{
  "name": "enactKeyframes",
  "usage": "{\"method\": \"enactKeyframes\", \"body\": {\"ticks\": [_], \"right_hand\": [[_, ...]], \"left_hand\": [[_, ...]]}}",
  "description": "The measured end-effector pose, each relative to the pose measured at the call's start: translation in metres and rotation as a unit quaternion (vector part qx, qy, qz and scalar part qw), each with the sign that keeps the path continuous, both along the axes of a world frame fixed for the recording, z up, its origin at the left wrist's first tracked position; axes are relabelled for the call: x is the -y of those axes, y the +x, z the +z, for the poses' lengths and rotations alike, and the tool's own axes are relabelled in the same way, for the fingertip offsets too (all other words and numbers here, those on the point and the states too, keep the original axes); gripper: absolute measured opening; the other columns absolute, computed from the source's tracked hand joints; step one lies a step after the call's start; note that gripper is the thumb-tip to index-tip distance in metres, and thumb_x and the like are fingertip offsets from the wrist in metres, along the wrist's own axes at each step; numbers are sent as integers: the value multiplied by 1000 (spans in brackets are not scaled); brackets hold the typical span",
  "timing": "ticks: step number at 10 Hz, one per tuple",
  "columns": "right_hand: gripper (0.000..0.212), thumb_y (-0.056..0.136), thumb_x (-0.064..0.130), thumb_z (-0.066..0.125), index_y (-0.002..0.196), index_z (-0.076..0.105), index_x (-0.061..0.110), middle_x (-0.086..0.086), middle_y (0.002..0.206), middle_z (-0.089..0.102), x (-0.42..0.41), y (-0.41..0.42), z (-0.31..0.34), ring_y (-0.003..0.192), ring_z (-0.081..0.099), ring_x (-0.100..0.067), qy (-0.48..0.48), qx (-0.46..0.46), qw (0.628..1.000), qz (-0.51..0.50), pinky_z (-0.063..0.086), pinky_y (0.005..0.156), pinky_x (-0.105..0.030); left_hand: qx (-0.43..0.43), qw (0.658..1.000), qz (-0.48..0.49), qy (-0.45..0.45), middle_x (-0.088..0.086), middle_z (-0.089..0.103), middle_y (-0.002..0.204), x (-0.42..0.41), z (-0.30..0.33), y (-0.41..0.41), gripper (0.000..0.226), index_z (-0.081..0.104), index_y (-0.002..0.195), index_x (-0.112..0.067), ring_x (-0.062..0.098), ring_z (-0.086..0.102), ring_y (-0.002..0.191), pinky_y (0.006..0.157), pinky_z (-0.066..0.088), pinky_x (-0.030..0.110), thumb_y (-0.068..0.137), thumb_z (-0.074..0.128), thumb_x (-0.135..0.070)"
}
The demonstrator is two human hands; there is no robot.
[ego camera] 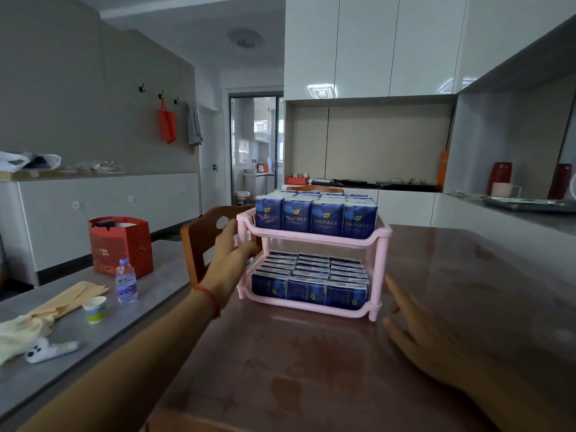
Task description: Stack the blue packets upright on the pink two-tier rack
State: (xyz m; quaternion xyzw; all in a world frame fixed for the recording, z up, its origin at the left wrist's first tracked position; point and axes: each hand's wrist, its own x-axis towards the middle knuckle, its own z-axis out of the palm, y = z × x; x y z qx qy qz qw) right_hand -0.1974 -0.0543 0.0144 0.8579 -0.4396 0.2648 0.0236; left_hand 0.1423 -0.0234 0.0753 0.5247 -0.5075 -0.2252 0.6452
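Right hand (pixel 417 332) nearest, fingers straight, low over the brown table (pixel 467 275); left hand (pixel 232 254) open, fingers at the pink rack (pixel 314 241), which has two tiers. Blue packets (pixel 311 218): four across the top front, three below, rows behind, upright.

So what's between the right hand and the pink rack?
Nothing: in the head view only bare brown table separates the open right hand from the pink rack, which is full of blue packets.
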Motion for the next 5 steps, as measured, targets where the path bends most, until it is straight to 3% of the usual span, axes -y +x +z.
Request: {"method": "enactKeyframes", "body": {"ticks": [1, 2, 3, 4, 5], "right_hand": [[76, 101, 34, 46, 156, -4, 20, 4, 150, 44, -5, 3, 5, 127, 46, -6, 22, -10, 1000, 0, 14, 98, -3], [78, 101, 35, 46, 156, -8, 20, 4, 150, 45, -4, 5, 6, 127, 47, -5, 25, -15, 1000, -2, 15, 98, -2], [78, 100, 31, 49, 157, -4, 21, 2, 147, 49, 2, 2, 1, 124, 47, -5, 24, -2, 1000, 16, 18, 101, -3], [78, 99, 31, 50, 158, -1, 27, 2, 133, 59, 5, 0, -6, 112, 56, -8, 25, 29, 999, 28, 37, 105, -20], [69, 98, 27, 51, 157, 16, 28, 0, 117, 64, 6, -2, -8, 100, 61, -15, 20, 80, 997, 1, 47, 96, -37]], "left_hand": [[-54, 997, -43, 45, 1, 49, 136, -6, -31, -13, 67, 29, 152, -23, 15, 52, 113, 81, 47, 22, 93, 50, 0], [-57, 995, -58, 61, -2, 39, 134, 4, -42, -9, 80, 16, 155, -26, 16, 43, 119, 75, 44, 17, 90, 51, 6], [-44, 993, -73, 75, 7, 47, 140, 4, -46, 1, 81, 22, 153, -27, 24, 51, 120, 85, 48, 27, 86, 52, 7], [-33, 993, -53, 102, 4, 56, 126, 0, -53, 7, 67, 35, 146, -19, 18, 57, 109, 84, 51, 28, 86, 54, 5], [17, 993, 18, 119, 8, 53, 139, -5, -55, 10, 77, 29, 152, -22, 28, 56, 124, 102, 51, 50, 86, 66, -9]]}}
